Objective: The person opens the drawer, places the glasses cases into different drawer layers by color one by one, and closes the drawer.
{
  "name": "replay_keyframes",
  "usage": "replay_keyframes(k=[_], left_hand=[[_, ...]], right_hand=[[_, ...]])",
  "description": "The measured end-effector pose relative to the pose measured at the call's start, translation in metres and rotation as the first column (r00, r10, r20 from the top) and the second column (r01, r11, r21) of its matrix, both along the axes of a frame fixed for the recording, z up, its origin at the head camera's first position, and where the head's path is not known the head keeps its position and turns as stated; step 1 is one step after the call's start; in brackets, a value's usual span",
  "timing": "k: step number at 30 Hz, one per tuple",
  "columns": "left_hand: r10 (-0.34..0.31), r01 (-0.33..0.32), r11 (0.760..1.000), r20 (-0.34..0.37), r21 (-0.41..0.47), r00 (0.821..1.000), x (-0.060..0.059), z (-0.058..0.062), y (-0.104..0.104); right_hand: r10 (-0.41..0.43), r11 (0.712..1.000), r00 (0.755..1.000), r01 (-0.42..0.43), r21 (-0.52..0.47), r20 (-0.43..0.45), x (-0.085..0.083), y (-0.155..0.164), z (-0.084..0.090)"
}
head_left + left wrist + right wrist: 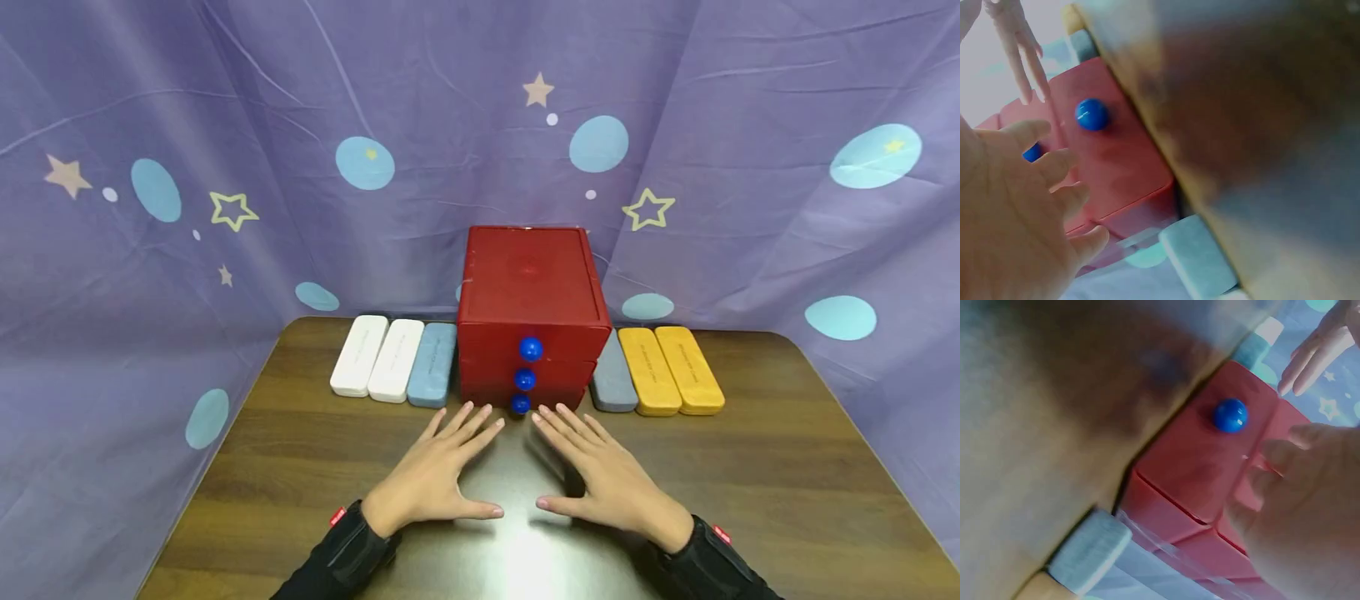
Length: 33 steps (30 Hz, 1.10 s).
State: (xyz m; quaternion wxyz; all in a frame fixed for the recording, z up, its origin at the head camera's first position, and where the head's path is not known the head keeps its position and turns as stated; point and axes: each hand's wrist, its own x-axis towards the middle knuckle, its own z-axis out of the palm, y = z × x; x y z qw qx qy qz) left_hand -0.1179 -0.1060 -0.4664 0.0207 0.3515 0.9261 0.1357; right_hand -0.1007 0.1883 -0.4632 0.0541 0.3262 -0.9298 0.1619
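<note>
A red drawer box [531,279] stands at the back middle of the table, with blue round knobs down its front, among them a top knob [531,348]. Just in front of it, my left hand [438,471] is held over the table with fingers spread and thumb out. My right hand [611,479] mirrors it on the other side, its fingers also spread. Both palms hold nothing. In the left wrist view, a lower knob [1092,114] shows on the red front beyond my fingertips. The same red front and a knob [1230,415] appear in the right wrist view.
Left of the box lie two white cases [360,356] and a blue case [432,365]. On its right are a grey-blue case [613,375] and two yellow cases [649,372]. A purple curtain [420,242] with stars hangs behind the wooden table [787,450].
</note>
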Motion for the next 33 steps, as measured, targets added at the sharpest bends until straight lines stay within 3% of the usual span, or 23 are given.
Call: replay_keyframes(k=[9, 12, 15, 19, 22, 25, 28, 30, 33], left_hand=[[0.002, 0.019, 0.992, -0.161, 0.124, 0.987, 0.007, 0.032, 0.002], [0.005, 0.047, 0.974, -0.228, 0.221, 0.974, 0.007, 0.045, 0.003], [0.02, 0.088, 0.94, -0.312, 0.329, 0.95, 0.006, 0.057, 0.005], [0.082, 0.136, 0.89, -0.448, 0.434, 0.89, 0.0, 0.069, 0.01], [0.129, 0.153, 0.874, -0.524, 0.461, 0.842, -0.007, 0.076, 0.016], [0.149, 0.169, 0.874, -0.581, 0.456, 0.8, -0.014, 0.083, 0.023], [0.145, 0.199, 0.878, -0.637, 0.436, 0.757, -0.021, 0.088, 0.031], [0.123, 0.231, 0.883, -0.678, 0.408, 0.725, -0.026, 0.091, 0.036], [0.059, 0.276, 0.907, -0.747, 0.317, 0.663, -0.035, 0.095, 0.042]], right_hand=[[0.024, 0.985, 0.982, -0.055, -0.166, -0.188, 0.001, -0.001, 0.029], [0.019, 0.961, 0.968, -0.086, -0.262, -0.249, -0.002, -0.002, 0.04], [0.018, 0.925, 0.95, -0.134, -0.355, -0.312, -0.006, -0.003, 0.054], [0.025, 0.867, 0.915, -0.22, -0.447, -0.403, -0.013, -0.001, 0.075], [0.011, 0.824, 0.902, -0.253, -0.506, -0.432, -0.021, 0.002, 0.093], [-0.036, 0.791, 0.9, -0.24, -0.563, -0.434, -0.03, 0.008, 0.112], [-0.117, 0.775, 0.909, -0.168, -0.609, -0.4, -0.038, 0.014, 0.132], [-0.162, 0.77, 0.922, -0.104, -0.63, -0.351, -0.043, 0.018, 0.144], [-0.214, 0.773, 0.944, 0.007, -0.634, -0.251, -0.052, 0.024, 0.158]])
